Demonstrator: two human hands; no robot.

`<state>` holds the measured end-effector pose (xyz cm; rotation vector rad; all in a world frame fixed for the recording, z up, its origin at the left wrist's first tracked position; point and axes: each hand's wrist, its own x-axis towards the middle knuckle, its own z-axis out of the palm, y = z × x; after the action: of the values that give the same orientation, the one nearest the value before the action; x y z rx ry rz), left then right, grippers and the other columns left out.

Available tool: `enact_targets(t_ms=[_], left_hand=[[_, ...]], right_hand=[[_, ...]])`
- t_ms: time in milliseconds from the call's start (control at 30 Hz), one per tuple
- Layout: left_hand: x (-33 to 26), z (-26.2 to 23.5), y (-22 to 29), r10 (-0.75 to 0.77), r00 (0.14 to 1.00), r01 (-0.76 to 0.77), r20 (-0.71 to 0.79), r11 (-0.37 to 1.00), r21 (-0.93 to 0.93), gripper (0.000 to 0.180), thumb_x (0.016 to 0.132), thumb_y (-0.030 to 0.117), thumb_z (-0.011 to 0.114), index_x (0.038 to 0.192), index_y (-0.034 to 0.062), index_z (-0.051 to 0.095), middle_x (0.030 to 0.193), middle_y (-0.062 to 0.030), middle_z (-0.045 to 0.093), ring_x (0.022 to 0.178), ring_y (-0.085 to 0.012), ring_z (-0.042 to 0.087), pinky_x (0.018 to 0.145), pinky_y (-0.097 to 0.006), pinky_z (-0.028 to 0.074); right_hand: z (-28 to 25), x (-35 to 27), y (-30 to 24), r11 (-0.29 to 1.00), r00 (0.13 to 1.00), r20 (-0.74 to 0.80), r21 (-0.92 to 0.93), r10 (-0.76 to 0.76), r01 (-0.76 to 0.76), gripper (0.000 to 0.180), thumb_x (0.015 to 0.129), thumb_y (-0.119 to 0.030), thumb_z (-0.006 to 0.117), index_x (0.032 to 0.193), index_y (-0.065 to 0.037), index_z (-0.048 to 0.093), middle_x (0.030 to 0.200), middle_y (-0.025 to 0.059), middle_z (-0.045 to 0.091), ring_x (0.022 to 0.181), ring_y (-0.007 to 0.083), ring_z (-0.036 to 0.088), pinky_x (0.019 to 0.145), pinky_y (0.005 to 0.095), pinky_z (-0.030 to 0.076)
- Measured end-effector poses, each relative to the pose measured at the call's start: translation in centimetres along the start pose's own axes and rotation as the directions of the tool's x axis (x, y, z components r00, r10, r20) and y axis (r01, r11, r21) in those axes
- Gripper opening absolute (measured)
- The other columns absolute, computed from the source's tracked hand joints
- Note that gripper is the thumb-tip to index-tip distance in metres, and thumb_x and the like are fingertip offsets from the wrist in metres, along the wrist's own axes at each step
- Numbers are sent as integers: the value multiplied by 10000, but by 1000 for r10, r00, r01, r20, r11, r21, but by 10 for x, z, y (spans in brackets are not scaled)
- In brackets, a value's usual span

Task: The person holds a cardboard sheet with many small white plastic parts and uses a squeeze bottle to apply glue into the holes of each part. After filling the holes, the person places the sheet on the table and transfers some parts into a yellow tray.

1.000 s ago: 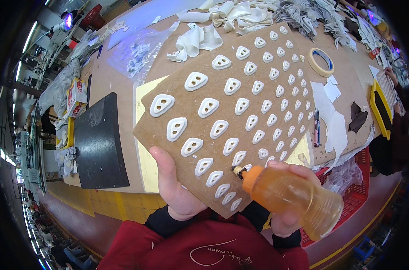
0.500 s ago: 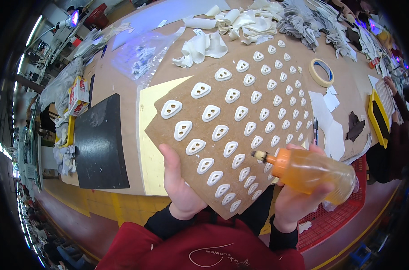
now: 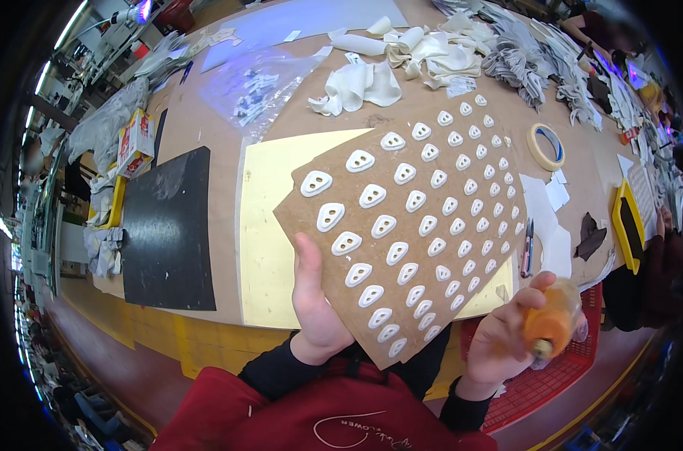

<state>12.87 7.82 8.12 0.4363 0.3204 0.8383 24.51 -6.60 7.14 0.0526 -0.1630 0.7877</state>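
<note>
My left hand (image 3: 316, 304) grips the near left edge of a brown board (image 3: 349, 289), its thumb along the edge. Rows of small white rounded-triangle pieces (image 3: 383, 226), each with two holes, cover the tilted board. My right hand (image 3: 503, 338) is wrapped round a squeeze bottle (image 3: 549, 319) with an orange cap and amber contents. The bottle's dark nozzle points down toward me, off the board's right side. Under the board lies a pale yellow sheet (image 3: 266, 225) on the table.
A black slab (image 3: 168, 233) lies at left, beside a small box (image 3: 136, 143). White cloth pieces (image 3: 364, 86) and grey cloth stacks (image 3: 514, 64) lie at the back. A tape roll (image 3: 546, 146) and pen (image 3: 528, 248) are at right, above a red basket (image 3: 537, 398).
My right hand has drawn the bottle right and down, away from the board, turning its nozzle toward me. The board in my left hand has shifted slightly right in view.
</note>
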Motion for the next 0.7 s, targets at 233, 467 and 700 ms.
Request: enact_targets(t_ms=[233, 467, 700], left_hand=[[0, 0, -1, 1, 991, 11, 132, 996, -88, 578, 913, 483, 275, 1310, 63, 258, 1264, -156, 387, 1140, -288, 433, 937, -443, 383], [-3, 2, 0, -28, 989, 30, 144, 999, -16, 594, 911, 493, 263, 1322, 65, 234, 1281, -163, 368, 1152, -299, 419, 945, -456, 375], [-7, 2, -1, -9, 999, 7, 37, 997, 73, 605, 909, 497, 260, 1328, 62, 225, 1290, -167, 358, 1162, -304, 407, 951, -464, 364]], right_hand=[[-12, -25, 25, 131, 956, 116, -979, -268, 156, 777, 742, -633, 514, 1139, 24, 393, 991, 233, 549, 934, 295, 581, 756, 343, 503], [-12, -27, 28, 110, 956, 116, -982, -268, 150, 813, 718, -660, 518, 1132, 30, 399, 990, 226, 551, 935, 298, 575, 815, 368, 476], [-7, -33, 30, 102, 967, 39, -993, -252, 67, 826, 705, -653, 547, 1144, 26, 383, 1012, 241, 548, 960, 303, 567, 813, 367, 486]])
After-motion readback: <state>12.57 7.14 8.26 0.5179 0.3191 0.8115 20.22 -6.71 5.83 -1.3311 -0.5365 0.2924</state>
